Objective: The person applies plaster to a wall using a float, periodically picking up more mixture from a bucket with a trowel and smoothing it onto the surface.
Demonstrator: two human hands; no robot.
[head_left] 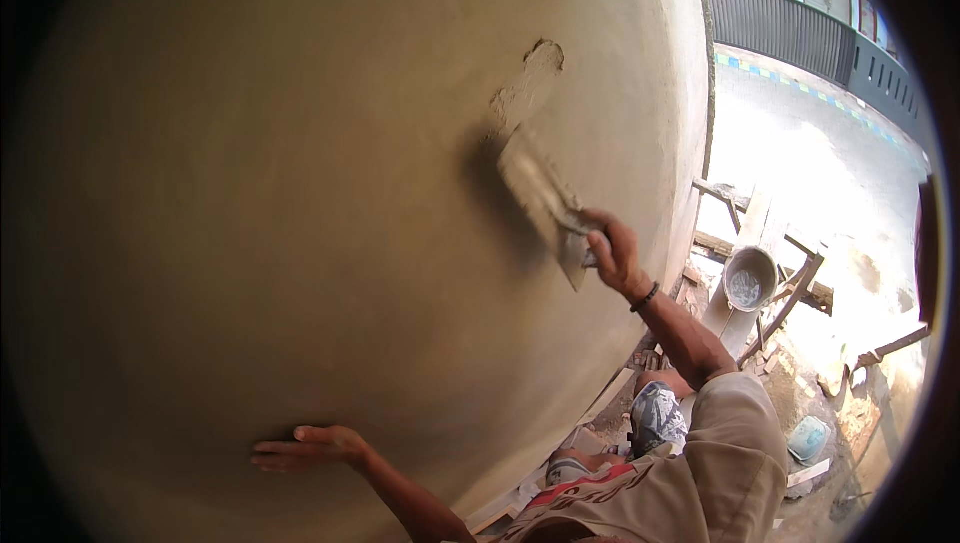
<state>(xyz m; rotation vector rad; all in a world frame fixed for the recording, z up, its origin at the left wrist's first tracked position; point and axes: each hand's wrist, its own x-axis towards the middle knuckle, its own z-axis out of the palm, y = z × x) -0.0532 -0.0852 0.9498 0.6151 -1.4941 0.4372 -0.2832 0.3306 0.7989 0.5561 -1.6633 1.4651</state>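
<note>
A beige plastered wall [300,203] fills most of the head view. My right hand [612,248] grips the handle of a flat metal plastering trowel [530,183], which is held at a slant at the wall and casts a shadow to its left. Just above the trowel's upper end is a rough patch of wet mortar [532,78]. My left hand [305,448] is low on the wall, resting against it with fingers stretched out and holding nothing.
At the right are a makeshift wooden scaffold [800,288] with a plank and a bucket [750,278] on it, rubble below, and a light-blue object [808,438] on the ground. A grey metal fence [780,23] stands beyond the bright pavement, before a building.
</note>
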